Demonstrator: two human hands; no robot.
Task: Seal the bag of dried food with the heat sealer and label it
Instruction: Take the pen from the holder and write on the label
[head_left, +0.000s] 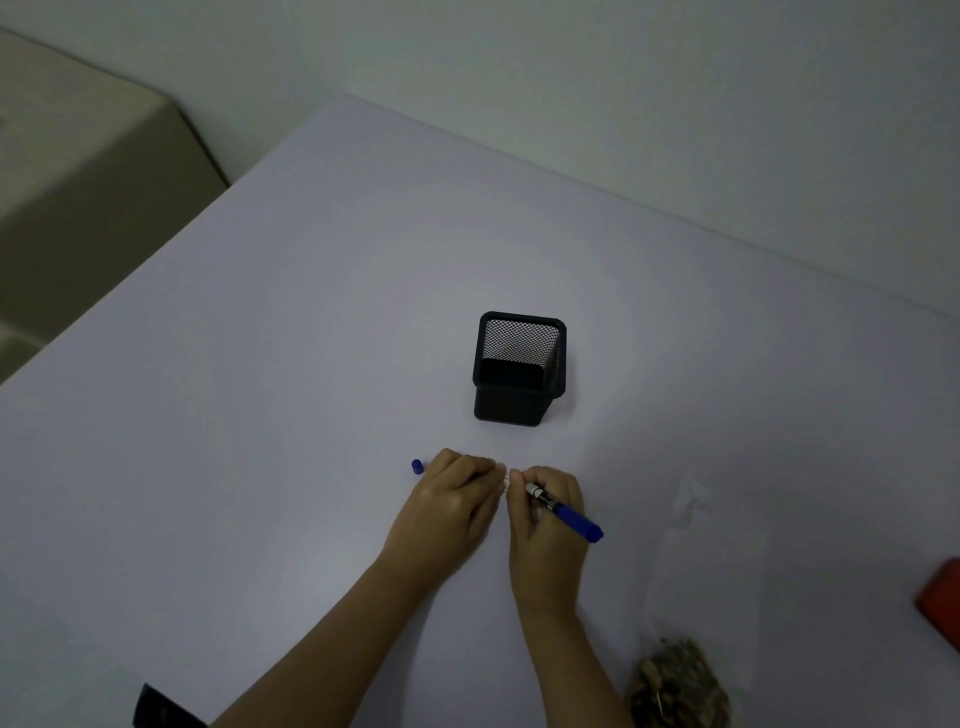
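While both hands are meeting at about 6 o'clock from the black mesh pen holder (519, 369), the left hand (452, 499) is curling its fingers and pinching a small white piece (504, 480), too small to make out. The right hand (545, 525) is pinching the same piece from the other side and gripping an uncapped blue marker (569, 514), whose tip is pointing toward 10 o'clock. The marker's blue cap (416, 466) is lying on the pale table (311, 364) just beside the left hand, at its 10 o'clock. The clear bag (701, 597) is lying flat at 4 o'clock from the hands, well apart, with the dried food (678, 686) gathering at its near end. A red object (943, 603) is sitting at the frame's 4 o'clock edge.
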